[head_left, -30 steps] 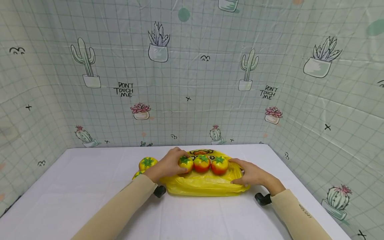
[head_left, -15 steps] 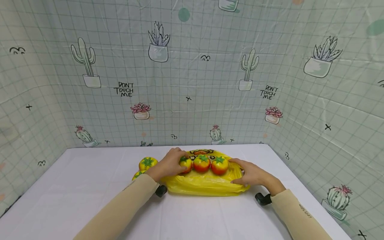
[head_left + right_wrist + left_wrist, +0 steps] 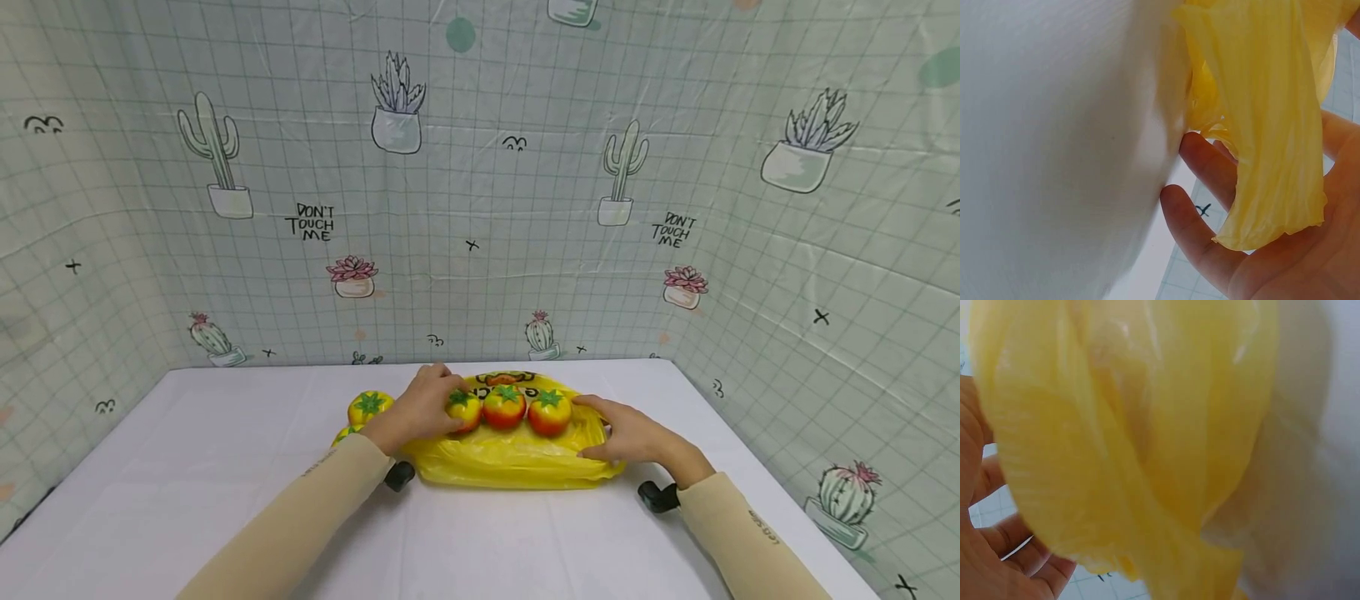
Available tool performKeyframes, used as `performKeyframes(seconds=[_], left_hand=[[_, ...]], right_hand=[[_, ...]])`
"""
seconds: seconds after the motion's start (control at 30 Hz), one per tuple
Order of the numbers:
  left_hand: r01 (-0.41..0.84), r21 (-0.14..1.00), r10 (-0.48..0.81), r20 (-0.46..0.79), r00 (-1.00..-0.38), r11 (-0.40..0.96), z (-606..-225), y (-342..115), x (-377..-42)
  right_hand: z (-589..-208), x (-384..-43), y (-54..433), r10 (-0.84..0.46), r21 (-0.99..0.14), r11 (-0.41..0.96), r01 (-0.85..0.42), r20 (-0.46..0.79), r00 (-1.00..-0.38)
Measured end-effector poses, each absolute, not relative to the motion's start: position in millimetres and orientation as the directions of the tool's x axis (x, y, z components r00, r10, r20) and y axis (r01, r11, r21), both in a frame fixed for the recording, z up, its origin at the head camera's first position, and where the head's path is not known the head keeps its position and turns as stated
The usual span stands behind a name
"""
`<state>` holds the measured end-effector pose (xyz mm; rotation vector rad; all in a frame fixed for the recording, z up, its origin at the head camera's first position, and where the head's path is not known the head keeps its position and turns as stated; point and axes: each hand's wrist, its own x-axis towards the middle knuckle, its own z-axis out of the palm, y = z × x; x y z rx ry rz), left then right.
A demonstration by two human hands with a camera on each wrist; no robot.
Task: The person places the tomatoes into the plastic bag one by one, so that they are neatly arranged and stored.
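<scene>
Yellow crinkled plastic bag (image 3: 517,468); left fingers (image 3: 454,385) at round tomato (image 3: 467,412), grip unclear.

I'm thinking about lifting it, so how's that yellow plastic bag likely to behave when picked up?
The yellow plastic bag will likely be floppy, since its thin film hangs in creases. It could sag unevenly, as three tomato-like fruits lie against its film. Those look round, so they might roll.
</scene>
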<state>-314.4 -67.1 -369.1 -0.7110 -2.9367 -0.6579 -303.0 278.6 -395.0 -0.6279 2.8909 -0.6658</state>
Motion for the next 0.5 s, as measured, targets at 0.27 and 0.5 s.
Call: performKeyframes(seconds=[0.27, 0.5], left_hand=[[0.433, 0.409, 0.434, 0.097, -0.896, 0.803, -366.2, -68.2, -315.2], [0.431, 0.372, 0.422, 0.109, -0.9, 0.822, -365.1, -64.6, -318.3]], right_hand=[[-395.2, -301.9, 279.3, -0.415, -0.443, 0.817, -0.368, -0.01, -0.91], [-394.5, -302.9, 277.9, -0.416, -0.438, 0.819, -0.37, -0.012, -0.909]])
